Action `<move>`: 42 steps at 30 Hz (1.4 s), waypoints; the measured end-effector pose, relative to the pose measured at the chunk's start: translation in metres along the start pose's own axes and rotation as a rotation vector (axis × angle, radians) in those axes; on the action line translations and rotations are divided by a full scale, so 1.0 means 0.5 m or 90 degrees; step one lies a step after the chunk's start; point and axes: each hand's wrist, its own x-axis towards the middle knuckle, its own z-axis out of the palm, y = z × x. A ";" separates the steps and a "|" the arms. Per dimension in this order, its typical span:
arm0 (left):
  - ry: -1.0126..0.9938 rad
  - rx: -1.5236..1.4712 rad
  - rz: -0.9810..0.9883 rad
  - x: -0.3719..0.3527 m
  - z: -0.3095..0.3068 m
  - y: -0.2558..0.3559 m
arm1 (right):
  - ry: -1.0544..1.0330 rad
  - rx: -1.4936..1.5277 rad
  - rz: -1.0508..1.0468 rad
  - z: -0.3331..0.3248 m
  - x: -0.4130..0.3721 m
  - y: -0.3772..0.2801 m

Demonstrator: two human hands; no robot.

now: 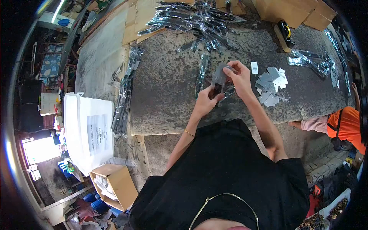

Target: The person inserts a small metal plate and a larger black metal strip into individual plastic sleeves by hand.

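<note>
Both hands are over the table, closed on one dark belt in clear plastic (218,86). My left hand (206,102) pinches its lower end. My right hand (239,78) grips near the top, where a greyish flap or tag shows; the fingers partly hide it. Beside my left hand lies another plastic-wrapped belt (202,73). To the right of my right hand are a single white tag (254,68) and a loose pile of grey and white hang tags (271,84) with strings.
Shiny plastic-wrapped belts (195,19) are heaped at the far side; more dark belts (124,96) lie along the left. A tape dispenser (284,36) stands near cardboard (293,11). At left are a white bin (90,128) and an open carton (115,186). A person in orange (347,128) is at right.
</note>
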 end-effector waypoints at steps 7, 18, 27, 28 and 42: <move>0.014 -0.095 -0.163 -0.024 -0.005 0.093 | -0.047 -0.054 0.034 0.001 -0.016 -0.014; 0.061 0.018 -0.040 -0.018 -0.016 0.084 | 0.039 -0.122 -0.077 0.001 -0.052 -0.007; -0.005 -0.024 -0.132 -0.021 -0.022 0.121 | 0.049 -0.137 -0.037 -0.008 -0.045 0.001; -0.006 -0.024 -0.132 -0.020 -0.022 0.112 | 0.050 -0.136 -0.037 -0.009 -0.046 0.001; 0.034 -0.035 -0.070 -0.008 -0.034 0.090 | -0.049 -0.144 -0.081 -0.011 -0.041 -0.007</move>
